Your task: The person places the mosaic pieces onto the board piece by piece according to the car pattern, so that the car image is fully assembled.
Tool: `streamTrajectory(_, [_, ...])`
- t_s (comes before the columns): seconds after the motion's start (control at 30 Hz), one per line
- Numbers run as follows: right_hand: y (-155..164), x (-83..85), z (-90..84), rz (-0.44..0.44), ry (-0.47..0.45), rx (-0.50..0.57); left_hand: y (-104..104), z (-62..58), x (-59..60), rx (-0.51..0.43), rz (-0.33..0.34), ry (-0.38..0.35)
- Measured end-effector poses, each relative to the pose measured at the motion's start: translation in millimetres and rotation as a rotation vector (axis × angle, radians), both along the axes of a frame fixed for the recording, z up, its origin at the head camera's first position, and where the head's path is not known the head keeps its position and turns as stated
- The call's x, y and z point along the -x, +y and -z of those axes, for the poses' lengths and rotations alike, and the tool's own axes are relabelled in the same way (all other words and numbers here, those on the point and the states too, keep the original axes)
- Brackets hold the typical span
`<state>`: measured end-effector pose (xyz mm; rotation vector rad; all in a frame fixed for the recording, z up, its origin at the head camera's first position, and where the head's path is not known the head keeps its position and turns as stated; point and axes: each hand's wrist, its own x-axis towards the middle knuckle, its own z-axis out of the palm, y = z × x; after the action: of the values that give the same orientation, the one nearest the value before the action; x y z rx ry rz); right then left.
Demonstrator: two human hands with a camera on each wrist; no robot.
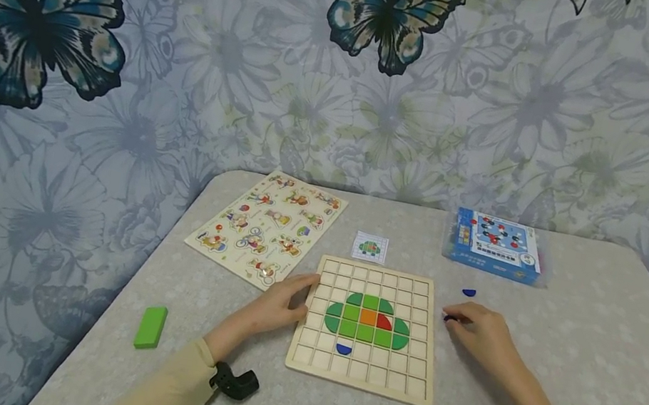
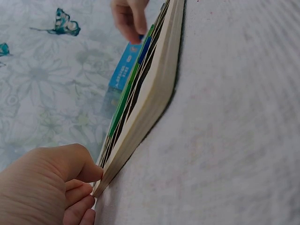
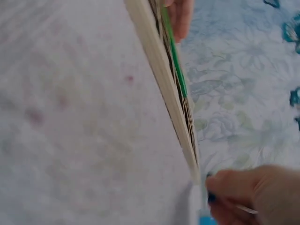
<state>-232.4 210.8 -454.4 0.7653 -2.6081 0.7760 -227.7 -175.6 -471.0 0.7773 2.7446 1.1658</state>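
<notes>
A square wooden grid board lies on the table, filled in its middle with green pieces, an orange square and a red quarter-round piece. One blue half-circle piece sits in a cell below the green ones. At the board's left edge, my left hand holds the rim with thumb and fingers, as the left wrist view also shows. To the right of the board, my right hand pinches a small dark blue piece, mostly covered by the fingertips. Another blue half-circle lies just beyond that hand.
Behind the board lies a small pattern card. A sheet of cartoon figures is at the back left, a blue box in clear wrapping at the back right. A green block stands at the left table edge.
</notes>
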Motion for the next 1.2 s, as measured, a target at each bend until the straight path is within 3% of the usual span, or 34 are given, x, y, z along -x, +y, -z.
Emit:
streamTrajectory(0.07, [-11.5,-4.0,-10.1,-0.041,0.008,0.020,-0.4,0.5,0.4,0.008,0.002,-0.001])
streamTrajectory(0.23, [-56.8,-13.4,-29.0,-0.234,0.003,0.077,0.0,0.5,1.7,0.005,-0.006,-0.007])
streamTrajectory(0.47, [-114.2,-22.1,-16.6,-0.395,-0.112,0.013,1.3,0.7,1.5,-0.009,0.008,-0.018])
streamTrajectory(0.8, [-132.4,-28.1,-6.8,-0.425,-0.051,-0.075,-1.3,-0.1,-0.6,-0.016,0.010,0.018])
streamTrajectory(1.0, [-130.0,-27.5,-5.5,-0.409,-0.085,-0.047,-1.4,-0.8,-0.6,-0.011,0.012,0.007])
streamTrajectory(1.2, [-131.5,-26.5,0.5,-0.435,-0.033,-0.024,-0.7,0.2,-0.3,-0.002,0.008,0.015])
